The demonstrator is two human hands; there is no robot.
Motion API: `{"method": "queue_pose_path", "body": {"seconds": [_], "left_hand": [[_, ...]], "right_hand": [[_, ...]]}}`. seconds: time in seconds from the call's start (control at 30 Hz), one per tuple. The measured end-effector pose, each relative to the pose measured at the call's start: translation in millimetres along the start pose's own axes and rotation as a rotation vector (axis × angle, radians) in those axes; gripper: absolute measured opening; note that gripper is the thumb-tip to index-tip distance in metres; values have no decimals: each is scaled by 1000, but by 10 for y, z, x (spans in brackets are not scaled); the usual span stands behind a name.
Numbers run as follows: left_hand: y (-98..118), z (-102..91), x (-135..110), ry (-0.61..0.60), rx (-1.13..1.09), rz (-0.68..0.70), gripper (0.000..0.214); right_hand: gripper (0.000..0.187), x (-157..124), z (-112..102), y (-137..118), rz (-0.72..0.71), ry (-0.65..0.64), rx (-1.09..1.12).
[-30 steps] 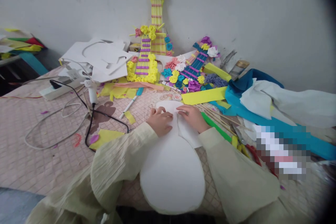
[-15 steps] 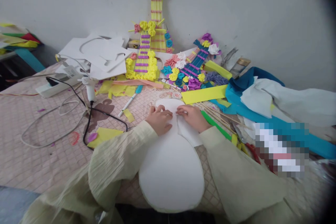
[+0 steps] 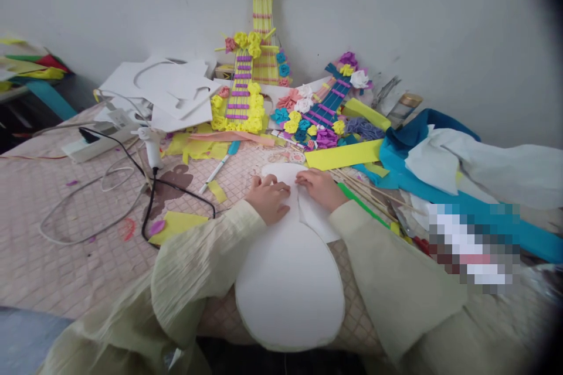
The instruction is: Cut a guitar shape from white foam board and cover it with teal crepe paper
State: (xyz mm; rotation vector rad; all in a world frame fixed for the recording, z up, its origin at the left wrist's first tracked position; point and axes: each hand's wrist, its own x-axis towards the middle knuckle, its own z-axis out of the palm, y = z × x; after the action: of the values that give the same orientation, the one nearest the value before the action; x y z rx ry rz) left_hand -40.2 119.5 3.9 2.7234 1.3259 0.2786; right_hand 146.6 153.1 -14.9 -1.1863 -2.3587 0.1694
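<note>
A white guitar-shaped foam cutout [image 3: 288, 287] lies on the quilted pink table cover [image 3: 79, 258] in front of me. My left hand [image 3: 268, 198] rests on its narrow upper part, fingers curled and pressing down on it. Beside it, my right hand [image 3: 320, 186] also lies on the cutout, fingers bent with the tips pressed onto the white surface. Both hands nearly touch at the fingertips. A second white piece [image 3: 319, 225] shows under my right wrist.
Finished yellow [image 3: 257, 64] and blue [image 3: 328, 108] decorated foam guitars lean against the wall. A glue gun [image 3: 152, 146] with a black cord stands to the left, near a power strip [image 3: 90, 149]. White offcuts [image 3: 162, 91], yellow strips [image 3: 343, 157], wooden sticks [image 3: 369, 190] and blue and white sheets [image 3: 461, 170] crowd the right.
Almost nothing has changed. Both hands stay on the cutout's upper part, with the right hand shifted slightly forward. The view has drifted a little.
</note>
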Motion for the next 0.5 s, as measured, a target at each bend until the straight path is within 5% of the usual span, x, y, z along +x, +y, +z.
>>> {"method": "queue_pose_path", "body": {"seconds": [0.23,0.5], "left_hand": [[-4,-3,-5,-7,6,12,27],[12,14,-23,21,21,-11,29]], "right_hand": [[18,-187,-56,-145,-136,-90,-19],[16,-81,3,-33,-100,-20,-23]]}}
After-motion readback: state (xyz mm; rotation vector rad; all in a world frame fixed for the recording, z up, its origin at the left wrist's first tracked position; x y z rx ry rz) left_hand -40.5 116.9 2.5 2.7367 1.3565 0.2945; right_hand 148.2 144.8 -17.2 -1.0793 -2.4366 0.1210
